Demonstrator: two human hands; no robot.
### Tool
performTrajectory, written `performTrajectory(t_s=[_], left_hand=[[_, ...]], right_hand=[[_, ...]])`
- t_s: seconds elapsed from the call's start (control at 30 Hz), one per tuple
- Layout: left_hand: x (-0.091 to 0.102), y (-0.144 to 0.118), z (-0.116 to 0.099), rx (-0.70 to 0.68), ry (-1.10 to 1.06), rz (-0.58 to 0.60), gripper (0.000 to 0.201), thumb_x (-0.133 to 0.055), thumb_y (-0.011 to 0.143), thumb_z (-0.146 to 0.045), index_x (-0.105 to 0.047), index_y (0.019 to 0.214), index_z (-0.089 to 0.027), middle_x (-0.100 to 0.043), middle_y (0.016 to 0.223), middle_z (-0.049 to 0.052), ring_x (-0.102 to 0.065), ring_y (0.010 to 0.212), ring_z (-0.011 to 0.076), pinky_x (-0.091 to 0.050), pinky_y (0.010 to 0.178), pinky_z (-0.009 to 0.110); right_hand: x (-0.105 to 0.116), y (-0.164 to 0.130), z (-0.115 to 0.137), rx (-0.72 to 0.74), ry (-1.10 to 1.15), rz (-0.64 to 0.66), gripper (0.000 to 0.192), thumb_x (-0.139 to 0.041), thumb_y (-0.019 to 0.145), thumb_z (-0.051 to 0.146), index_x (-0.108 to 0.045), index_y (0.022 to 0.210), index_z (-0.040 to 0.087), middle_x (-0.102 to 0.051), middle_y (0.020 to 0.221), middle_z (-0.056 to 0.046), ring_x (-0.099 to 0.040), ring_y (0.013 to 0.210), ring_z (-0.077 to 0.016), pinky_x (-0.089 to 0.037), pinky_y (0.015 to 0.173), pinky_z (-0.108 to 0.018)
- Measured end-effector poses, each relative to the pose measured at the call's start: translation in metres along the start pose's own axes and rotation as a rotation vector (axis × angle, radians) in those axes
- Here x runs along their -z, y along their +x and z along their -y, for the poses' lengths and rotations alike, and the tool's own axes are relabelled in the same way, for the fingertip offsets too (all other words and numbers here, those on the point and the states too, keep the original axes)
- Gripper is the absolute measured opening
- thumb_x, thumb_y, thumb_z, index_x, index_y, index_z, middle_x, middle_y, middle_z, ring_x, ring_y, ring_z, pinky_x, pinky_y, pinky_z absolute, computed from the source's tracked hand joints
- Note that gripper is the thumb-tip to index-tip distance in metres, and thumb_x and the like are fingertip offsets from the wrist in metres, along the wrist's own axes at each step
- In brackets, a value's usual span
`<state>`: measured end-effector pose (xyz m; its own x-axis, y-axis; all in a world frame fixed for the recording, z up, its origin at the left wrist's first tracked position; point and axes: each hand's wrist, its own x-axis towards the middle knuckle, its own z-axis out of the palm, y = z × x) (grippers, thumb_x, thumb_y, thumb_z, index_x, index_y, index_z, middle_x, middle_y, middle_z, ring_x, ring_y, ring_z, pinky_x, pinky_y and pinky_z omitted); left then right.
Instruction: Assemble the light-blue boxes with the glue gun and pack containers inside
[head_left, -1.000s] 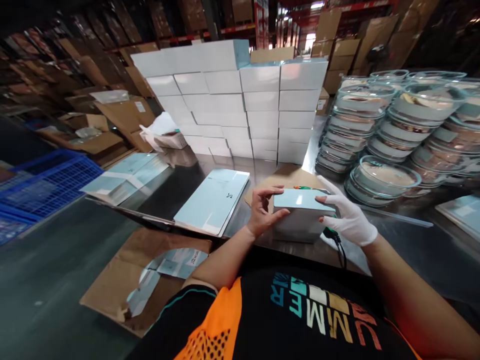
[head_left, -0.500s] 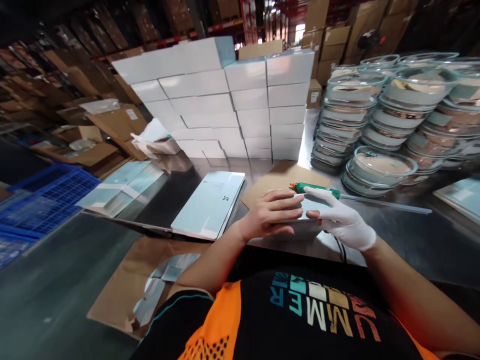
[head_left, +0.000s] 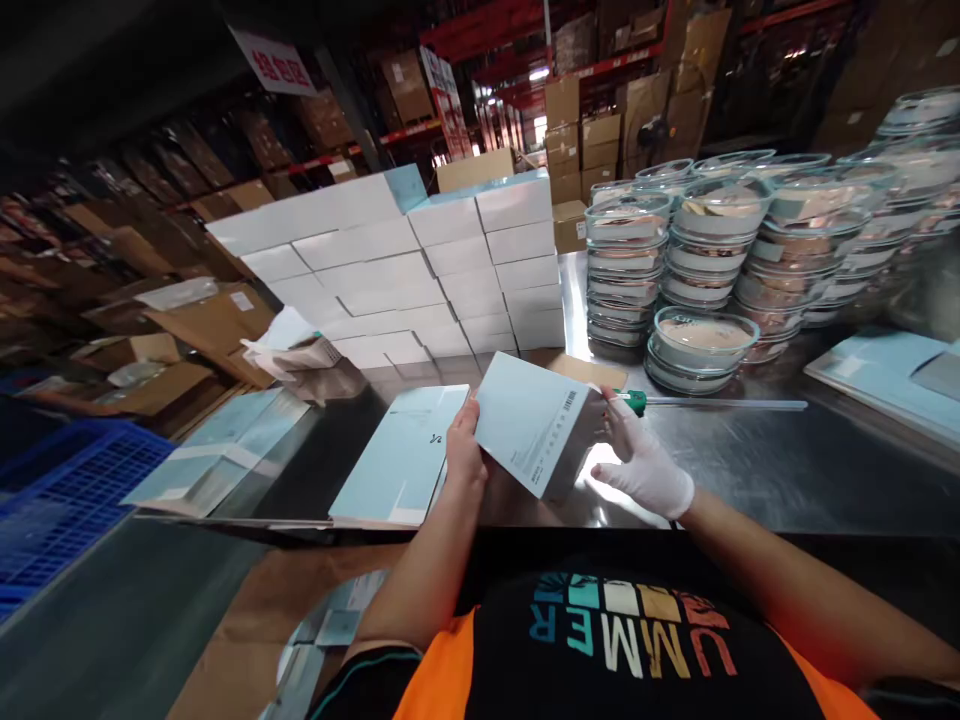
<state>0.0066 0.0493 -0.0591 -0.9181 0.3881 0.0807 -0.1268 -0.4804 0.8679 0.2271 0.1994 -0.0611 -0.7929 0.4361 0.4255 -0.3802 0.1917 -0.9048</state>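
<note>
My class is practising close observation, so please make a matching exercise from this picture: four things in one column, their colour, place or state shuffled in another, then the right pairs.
Column one
1. Left hand
2. Plastic crate
3. Right hand
4. Stacked boxes

Column two
A. Mostly covered in white, fingers spread
B. White-sided, piled up beyond the hands
C. Bare, holding a light-blue box
D. Blue, at the picture's left edge

Right pairs: 1-C, 2-D, 3-A, 4-B

Metal table (head_left: 720, 455) | white box stack (head_left: 382, 285) | clear bowl stacks (head_left: 697, 342) | light-blue card piles (head_left: 401, 455) | cardboard (head_left: 581, 370)
</note>
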Motion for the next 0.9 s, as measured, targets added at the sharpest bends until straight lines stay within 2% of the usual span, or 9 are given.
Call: performTrajectory(t_s=[0.13,0.23,0.37,0.5,0.7,0.77,0.8,0.83,0.9], left_hand=[[-0.003,-0.016,0.014,0.050,-0.002,0.034,0.066,-0.087,0.079,-0.067,-0.078,0.123,-0.018,-0.083,0.122,0.014,-0.081,0.107,0.0274,-0.066,0.093,0.037],[-0.001,-0.026,0.006,-0.012,0.048,0.031,0.069,-0.087,0.082,-0.064,-0.074,0.135,-0.022,-0.080,0.134,0.013,-0.079,0.115,0.0268,-0.065,0.094,0.034],[-0.002,-0.031,-0.011,-0.138,0.114,-0.021,0.080,-0.088,0.081,-0.065,-0.068,0.146,-0.023,-0.080,0.132,0.013,-0.079,0.108,0.0249,-0.064,0.088,0.031],[-0.007,-0.034,-0.027,-0.234,0.153,-0.043,0.072,-0.088,0.080,-0.066,-0.077,0.131,-0.017,-0.084,0.116,0.013,-0.079,0.100,0.0251,-0.063,0.086,0.032],[-0.006,-0.040,-0.035,-0.425,0.328,-0.066,0.060,-0.077,0.091,-0.066,-0.081,0.126,-0.018,-0.082,0.127,0.014,-0.076,0.119,0.0312,-0.060,0.105,0.040],[0.000,-0.039,-0.038,-0.460,0.377,0.023,0.056,-0.075,0.093,-0.065,-0.081,0.124,-0.019,-0.081,0.129,0.014,-0.075,0.124,0.0337,-0.058,0.110,0.044],[0.003,-0.036,-0.041,-0.476,0.397,0.120,0.053,-0.075,0.094,-0.063,-0.081,0.123,-0.019,-0.079,0.136,0.015,-0.073,0.129,0.0353,-0.058,0.112,0.046],[0.007,-0.033,-0.045,-0.492,0.415,0.246,0.052,-0.076,0.094,-0.061,-0.079,0.126,-0.021,-0.072,0.147,0.016,-0.069,0.136,0.0369,-0.057,0.114,0.048],[0.013,-0.025,-0.057,-0.508,0.466,0.533,0.062,-0.079,0.094,-0.055,-0.067,0.148,-0.027,-0.048,0.172,0.016,-0.056,0.151,0.0388,-0.053,0.119,0.052]], right_hand=[[-0.008,0.000,0.009,-0.069,-0.027,-0.143,0.099,-0.090,0.081,0.061,-0.043,0.166,0.039,-0.058,0.161,-0.009,-0.068,0.126,-0.0271,-0.058,0.108,-0.043],[-0.008,-0.001,0.011,-0.069,0.008,-0.197,0.092,-0.091,0.080,0.061,-0.051,0.159,0.035,-0.062,0.155,-0.009,-0.070,0.117,-0.0268,-0.060,0.103,-0.043],[-0.008,0.000,0.016,-0.096,0.116,-0.201,0.082,-0.092,0.079,0.058,-0.058,0.148,0.032,-0.071,0.137,-0.009,-0.070,0.108,-0.0236,-0.061,0.097,-0.041],[-0.007,0.004,0.022,-0.146,0.155,-0.203,0.074,-0.093,0.077,0.059,-0.063,0.139,0.032,-0.070,0.136,-0.008,-0.068,0.108,-0.0218,-0.062,0.092,-0.037],[-0.005,0.007,0.030,-0.131,0.068,-0.179,0.083,-0.087,0.077,0.074,-0.059,0.144,0.034,-0.070,0.144,-0.009,-0.067,0.128,-0.0272,-0.058,0.109,-0.043],[-0.002,0.008,0.031,-0.153,0.076,-0.189,0.090,-0.087,0.072,0.080,-0.060,0.143,0.033,-0.070,0.143,-0.011,-0.069,0.127,-0.0294,-0.059,0.106,-0.043],[-0.001,0.008,0.031,-0.179,0.079,-0.203,0.092,-0.089,0.069,0.081,-0.061,0.140,0.031,-0.071,0.143,-0.012,-0.070,0.124,-0.0303,-0.061,0.103,-0.043],[0.001,0.009,0.031,-0.208,0.076,-0.222,0.092,-0.090,0.066,0.081,-0.062,0.137,0.030,-0.071,0.142,-0.012,-0.071,0.121,-0.0309,-0.062,0.100,-0.042],[0.004,0.013,0.030,-0.252,0.047,-0.274,0.086,-0.092,0.065,0.076,-0.065,0.130,0.028,-0.073,0.138,-0.013,-0.074,0.113,-0.0309,-0.063,0.092,-0.040]])
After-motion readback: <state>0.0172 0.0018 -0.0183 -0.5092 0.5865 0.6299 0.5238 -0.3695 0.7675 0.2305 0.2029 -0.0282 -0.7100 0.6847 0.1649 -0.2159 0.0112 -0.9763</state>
